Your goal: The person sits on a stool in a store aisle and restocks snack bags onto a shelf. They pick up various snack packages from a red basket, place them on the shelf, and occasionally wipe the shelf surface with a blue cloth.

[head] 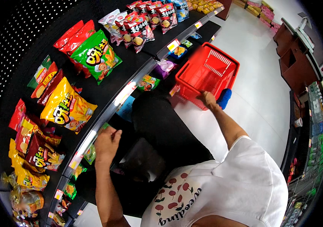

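My right hand (207, 99) grips the near rim of a red plastic shopping basket (191, 69) on the floor. No goods show inside the basket. A blue object (224, 98) lies against the basket beside that hand; its exact kind is unclear. My left hand (107, 143) is at the front edge of the black shelf (127, 68), close to a green packet (104, 126). Its fingers are bent and partly hidden, so whether it holds anything is unclear. Above it on the shelf stand a yellow snack bag (68, 106) and a green snack bag (96, 55).
Red-and-black snack packets (138, 32) stand farther along the shelf. A lower shelf holds more packets, including a purple one (165, 68). My bent legs (167, 127) are close to the shelving. Across the pale floor (258, 76) stands a brown counter (296, 59), with another stocked shelf (317, 127) nearer.
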A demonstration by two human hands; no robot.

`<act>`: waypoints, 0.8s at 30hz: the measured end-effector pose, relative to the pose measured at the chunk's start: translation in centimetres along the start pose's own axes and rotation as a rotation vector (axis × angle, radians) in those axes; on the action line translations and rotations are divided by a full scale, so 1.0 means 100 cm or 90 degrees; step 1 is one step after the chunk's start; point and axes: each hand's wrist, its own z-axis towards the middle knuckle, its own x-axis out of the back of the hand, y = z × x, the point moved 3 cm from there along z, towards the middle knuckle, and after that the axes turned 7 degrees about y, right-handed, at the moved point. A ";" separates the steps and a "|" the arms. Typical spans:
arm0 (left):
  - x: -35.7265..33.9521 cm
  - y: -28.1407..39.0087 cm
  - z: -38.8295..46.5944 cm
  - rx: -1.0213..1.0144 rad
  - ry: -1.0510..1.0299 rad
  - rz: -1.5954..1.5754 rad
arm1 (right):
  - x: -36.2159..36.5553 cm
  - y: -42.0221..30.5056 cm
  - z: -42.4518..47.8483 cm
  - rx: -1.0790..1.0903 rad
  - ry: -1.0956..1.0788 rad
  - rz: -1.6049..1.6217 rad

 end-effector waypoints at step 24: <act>-0.286 0.016 -0.161 0.128 -0.518 -0.268 | -0.018 0.029 0.037 0.015 -0.074 -0.110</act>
